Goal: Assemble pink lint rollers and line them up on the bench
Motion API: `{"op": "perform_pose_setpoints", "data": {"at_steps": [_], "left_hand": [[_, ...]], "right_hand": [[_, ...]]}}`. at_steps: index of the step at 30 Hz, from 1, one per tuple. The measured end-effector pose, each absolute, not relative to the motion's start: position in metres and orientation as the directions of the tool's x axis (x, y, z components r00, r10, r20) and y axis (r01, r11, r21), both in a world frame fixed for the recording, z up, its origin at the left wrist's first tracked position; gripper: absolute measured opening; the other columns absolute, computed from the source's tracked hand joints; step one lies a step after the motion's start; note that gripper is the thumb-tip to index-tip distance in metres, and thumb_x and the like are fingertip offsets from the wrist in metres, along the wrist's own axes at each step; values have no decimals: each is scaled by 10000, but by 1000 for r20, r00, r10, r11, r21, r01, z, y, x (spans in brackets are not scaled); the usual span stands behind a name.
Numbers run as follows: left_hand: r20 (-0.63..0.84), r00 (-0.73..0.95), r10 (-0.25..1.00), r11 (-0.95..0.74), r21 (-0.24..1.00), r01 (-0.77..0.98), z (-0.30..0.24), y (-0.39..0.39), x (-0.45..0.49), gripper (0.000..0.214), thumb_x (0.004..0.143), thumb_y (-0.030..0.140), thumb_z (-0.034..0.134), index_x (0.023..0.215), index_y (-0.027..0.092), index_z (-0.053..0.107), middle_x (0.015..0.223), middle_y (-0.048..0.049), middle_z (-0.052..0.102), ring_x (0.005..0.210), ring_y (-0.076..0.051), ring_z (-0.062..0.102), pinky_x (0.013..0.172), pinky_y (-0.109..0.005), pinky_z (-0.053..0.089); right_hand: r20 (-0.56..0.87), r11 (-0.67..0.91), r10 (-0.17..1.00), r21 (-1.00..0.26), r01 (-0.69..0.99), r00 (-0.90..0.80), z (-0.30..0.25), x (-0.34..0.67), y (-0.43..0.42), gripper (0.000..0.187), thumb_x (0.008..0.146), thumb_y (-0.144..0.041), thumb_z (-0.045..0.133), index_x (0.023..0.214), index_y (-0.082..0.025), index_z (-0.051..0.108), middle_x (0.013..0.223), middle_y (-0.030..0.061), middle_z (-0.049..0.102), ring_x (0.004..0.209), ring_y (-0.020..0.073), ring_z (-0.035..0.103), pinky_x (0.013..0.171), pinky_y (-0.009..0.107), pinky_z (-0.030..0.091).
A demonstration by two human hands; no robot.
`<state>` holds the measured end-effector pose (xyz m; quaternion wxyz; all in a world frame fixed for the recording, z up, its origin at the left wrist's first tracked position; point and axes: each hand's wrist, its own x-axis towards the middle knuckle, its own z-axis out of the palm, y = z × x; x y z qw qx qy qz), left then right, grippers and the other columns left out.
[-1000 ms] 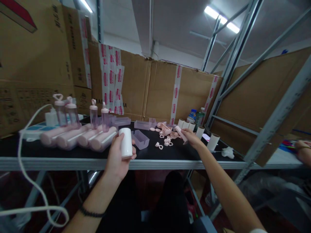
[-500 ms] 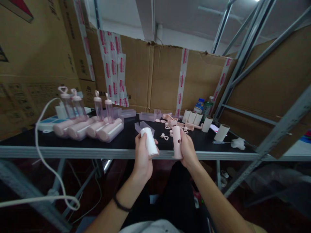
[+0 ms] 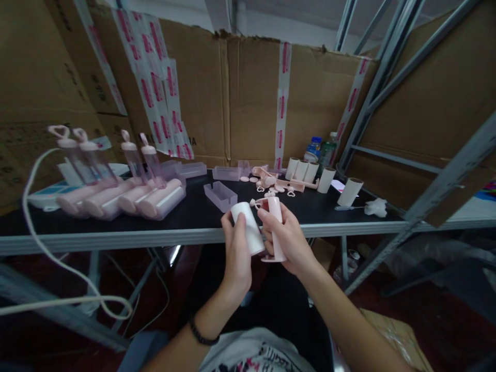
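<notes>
Here at the lower centre of the frame, the left hand [image 3: 237, 250] has its fingers wrapped around a smooth white cylinder [image 3: 248, 230], thumb along the front, the cylinder tilted. Just right of it, the right hand [image 3: 292, 240] pinches a pale pink, plastic, trough-shaped piece [image 3: 276, 227] between thumb and fingers, near upright, a lip jutting left at its lower end. Side by side they sit, over the front edge of the black-topped table [image 3: 194, 219]; whether they touch is hard to tell from this angle.

Just behind, mid-frame, lies an open translucent lilac plastic box [image 3: 220, 197], and to its right a jumble of small pale pink plastic parts [image 3: 267, 181]. Off to the left, rounded pale pink cases [image 3: 160, 200] lie in a row; over on the right stand off-white paper-like tubes [image 3: 326, 181].
</notes>
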<state>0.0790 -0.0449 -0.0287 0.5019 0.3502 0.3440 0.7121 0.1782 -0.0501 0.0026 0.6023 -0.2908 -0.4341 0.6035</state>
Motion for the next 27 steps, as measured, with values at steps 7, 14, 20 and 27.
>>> {"op": "perform_pose_setpoints", "data": {"at_steps": [7,14,20,27], "left_hand": [[123,-257,958,-238,843,-483,-22,-51,82,336,937,446,657,1195,266,538,907,4,636,747,-167,632,616,-237,519],[88,-248,965,-207,837,-507,-12,-55,85,347,914,438,691,1166,254,538,877,11,641,706,-154,628,564,-216,487],[95,-231,968,-201,847,-492,-9,-57,84,365,898,464,711,1146,244,559,906,7,655,793,-165,646,574,-205,483],[193,-158,968,-243,871,-428,-11,-60,87,386,921,472,676,1201,241,543,1017,-3,672,827,-155,664,644,-209,507]], "right_hand": [[218,209,976,-913,-349,15,-2,182,-43,282,873,-462,693,985,-210,640,697,-46,515,510,89,406,420,196,307],[346,348,936,-937,-20,65,-9,184,-38,273,918,-451,601,932,-189,678,767,-16,612,711,153,548,632,256,418],[368,368,927,-930,6,76,-10,184,-38,223,940,-413,592,946,-203,666,802,-23,633,752,160,577,669,261,427],[390,393,919,-917,-62,60,-11,187,-37,309,957,-393,591,1191,-221,696,1050,8,706,950,190,624,804,274,467]]}}
